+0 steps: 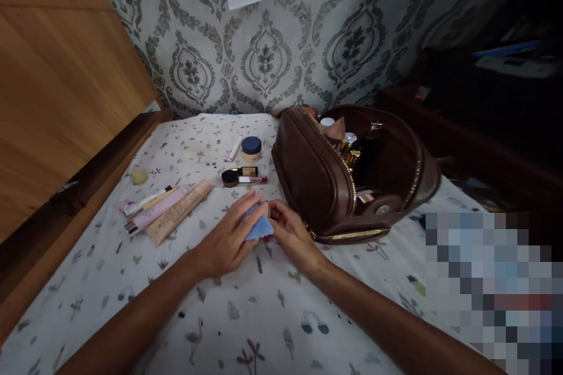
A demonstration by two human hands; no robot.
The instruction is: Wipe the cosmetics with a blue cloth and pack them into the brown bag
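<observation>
My left hand (233, 234) is closed around a small blue cloth (260, 227). My right hand (294, 233) meets it from the right, with thumb and fingers pinched at the cloth's edge. A small yellowish thing (268, 210) shows between the hands, mostly hidden, so its kind is unclear. Just beyond them lie a dark round pot (229, 177), a small black-and-gold tube (247, 171) and a lip gloss tube (253, 180). Farther back stand a jar with a navy lid (251, 148) and a white tube (234, 149). The brown leather bag (314, 170) gapes open beside my right hand.
Cosmetic bottles (349, 140) stick up inside the bag. To the left lie a beige squeeze tube (180, 211), a pink tube (160, 209), thin sticks and a yellowish round sponge (139, 176). A wooden panel (74, 64) borders the left side; patterned wall (264, 58) rises behind the printed sheet (246, 316).
</observation>
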